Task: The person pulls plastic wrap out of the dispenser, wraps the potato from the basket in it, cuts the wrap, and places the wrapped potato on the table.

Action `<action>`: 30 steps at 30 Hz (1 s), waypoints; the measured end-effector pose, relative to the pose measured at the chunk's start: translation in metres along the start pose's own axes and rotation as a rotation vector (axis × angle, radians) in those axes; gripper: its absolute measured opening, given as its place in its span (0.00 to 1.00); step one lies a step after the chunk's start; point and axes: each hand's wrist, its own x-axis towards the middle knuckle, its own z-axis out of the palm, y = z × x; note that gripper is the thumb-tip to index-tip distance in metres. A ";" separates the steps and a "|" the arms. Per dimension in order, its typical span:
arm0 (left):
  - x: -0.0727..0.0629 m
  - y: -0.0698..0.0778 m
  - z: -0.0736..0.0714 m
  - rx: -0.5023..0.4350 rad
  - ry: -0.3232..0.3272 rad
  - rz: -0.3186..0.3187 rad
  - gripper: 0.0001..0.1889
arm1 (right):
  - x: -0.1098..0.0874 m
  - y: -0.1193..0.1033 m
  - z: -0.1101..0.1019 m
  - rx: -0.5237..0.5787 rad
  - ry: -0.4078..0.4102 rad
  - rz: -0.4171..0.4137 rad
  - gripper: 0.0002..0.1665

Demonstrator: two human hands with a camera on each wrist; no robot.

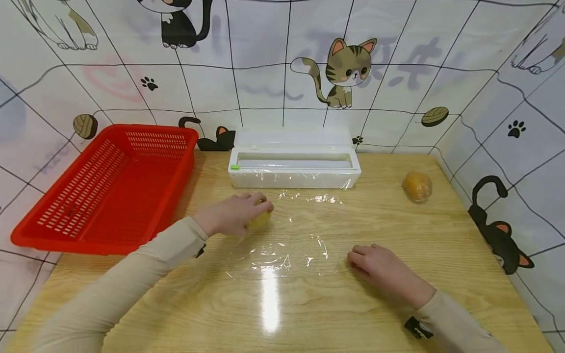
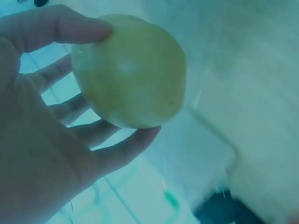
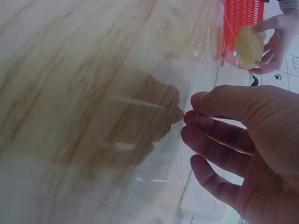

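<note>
While the left hand [image 1: 231, 215] grips a round yellow fruit [image 1: 259, 222] in the head view, near the left side of a clear film [image 1: 282, 262] on the wooden table [image 1: 198, 304], the right hand [image 1: 384, 270] is low at the film's right, fingers bent. A white box [image 1: 295, 179] with its lid raised stands on the far side, a red basket [image 1: 88, 247] to its left and a wrapped orange-yellow fruit [image 1: 417, 186] to its right.

In the left wrist view, the thumb presses one side of the yellow fruit and the spread fingers curve round the other.

In the right wrist view, thumb and forefinger tips nearly meet beside the film; whether they pinch it, I cannot tell.
</note>
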 end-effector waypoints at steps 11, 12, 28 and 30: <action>0.046 0.035 0.034 0.107 -0.051 0.151 0.32 | 0.004 0.000 -0.001 0.042 -0.051 0.019 0.12; 0.048 0.037 0.035 0.109 -0.054 0.159 0.32 | 0.004 0.000 -0.001 0.048 -0.058 0.023 0.12; 0.069 0.059 0.037 0.108 -0.092 0.179 0.37 | 0.004 0.000 -0.002 0.081 -0.080 0.074 0.13; 0.069 0.059 0.038 0.081 -0.083 0.170 0.36 | 0.004 0.000 -0.002 0.076 -0.080 0.077 0.13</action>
